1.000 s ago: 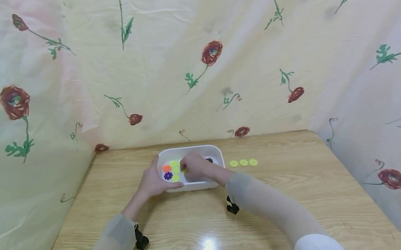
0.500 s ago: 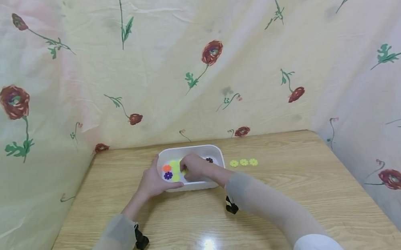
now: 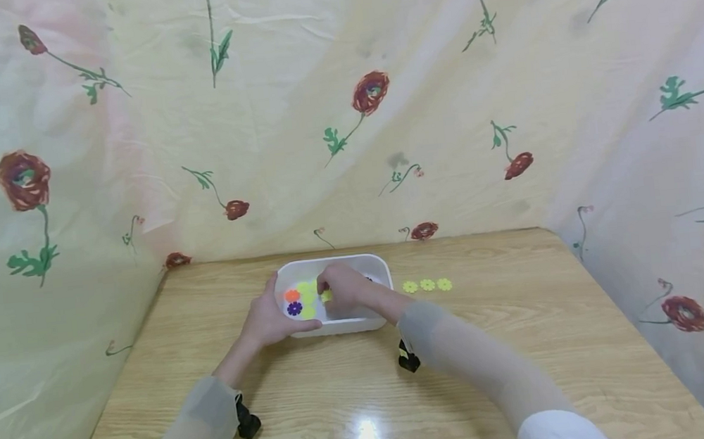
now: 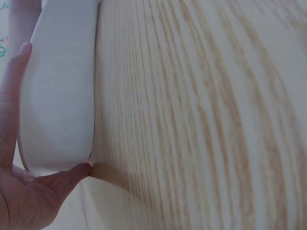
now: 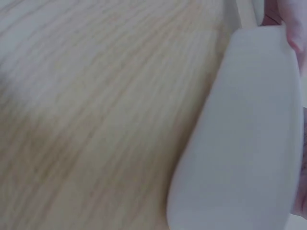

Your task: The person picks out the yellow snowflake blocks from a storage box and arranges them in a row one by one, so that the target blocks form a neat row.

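A white plastic tray (image 3: 337, 327) stands on the wooden table, holding flower-shaped plastic pieces. My left hand (image 3: 266, 319) grips its left end, the thumb lying along the front rim; the left wrist view shows the fingers spread round the tray's end wall (image 4: 57, 96). Inside the tray, my right hand (image 3: 347, 290) pinches a yellow flower piece (image 3: 326, 296) at its fingertips. Left of it lie several yellow pieces (image 3: 308, 312), an orange one (image 3: 292, 295) and a purple one (image 3: 295, 308). A dark piece is mostly covered by the right hand. In the right wrist view the tray wall (image 5: 240, 134) hides most of that hand.
To the right of the tray, three yellow flower pieces (image 3: 428, 285) lie in a row on the table (image 3: 495, 319). A flower-printed cloth (image 3: 294, 147) hangs behind the table and along both sides.
My right hand has shifted slightly to the right inside the tray, and a yellow flower piece now shows at its fingertips. The dark piece is more covered. My left hand stays on the tray.
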The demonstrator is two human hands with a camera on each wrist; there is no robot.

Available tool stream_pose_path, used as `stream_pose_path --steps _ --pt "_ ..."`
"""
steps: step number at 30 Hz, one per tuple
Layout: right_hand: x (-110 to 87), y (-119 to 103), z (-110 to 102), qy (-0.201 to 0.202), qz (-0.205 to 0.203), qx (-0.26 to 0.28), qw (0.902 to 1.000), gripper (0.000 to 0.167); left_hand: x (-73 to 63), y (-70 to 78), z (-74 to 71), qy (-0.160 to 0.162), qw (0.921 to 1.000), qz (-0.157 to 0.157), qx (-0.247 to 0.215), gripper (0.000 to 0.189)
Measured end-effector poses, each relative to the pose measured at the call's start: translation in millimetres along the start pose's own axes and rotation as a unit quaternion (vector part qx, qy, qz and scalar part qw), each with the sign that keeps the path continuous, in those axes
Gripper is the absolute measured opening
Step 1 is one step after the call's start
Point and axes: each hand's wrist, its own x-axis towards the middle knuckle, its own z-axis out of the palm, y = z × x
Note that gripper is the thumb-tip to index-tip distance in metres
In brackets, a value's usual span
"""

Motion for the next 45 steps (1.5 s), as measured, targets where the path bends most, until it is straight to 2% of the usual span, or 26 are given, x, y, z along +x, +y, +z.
stream_pose_path --steps 6,14,23,28,39,45 --pt "-4.7 9 -17 0.010 0.011 0.016 0.9998 0.027 -0.4 -1.4 -0.8 -0.003 0.9999 -0.009 0.008 0.142" --pt "-16.9 29 -34 0.068 0.015 0.044 0.9966 0.030 -0.3 -0.2 -4.1 -0.005 0.9999 -0.013 0.002 0.141" --pt "-28.8 47 -40 0.094 0.039 0.047 0.9937 0.030 -0.8 -3.1 -5.7 -0.007 0.9998 -0.020 -0.003 0.142" --pt "-37.1 60 -44 0.131 0.029 0.045 0.9900 0.029 -1.3 -2.7 -4.1 -0.008 0.9998 -0.009 -0.012 0.139" --pt "-66.0 90 -57 0.165 0.054 0.034 0.9842 0.024 -1.7 1.3 0.8 -0.004 0.9998 -0.007 -0.015 0.139" --pt "-73.9 105 -55 0.208 0.034 0.021 0.9774 0.022 -2.1 1.8 1.2 -0.003 0.9998 -0.005 -0.017 0.138"
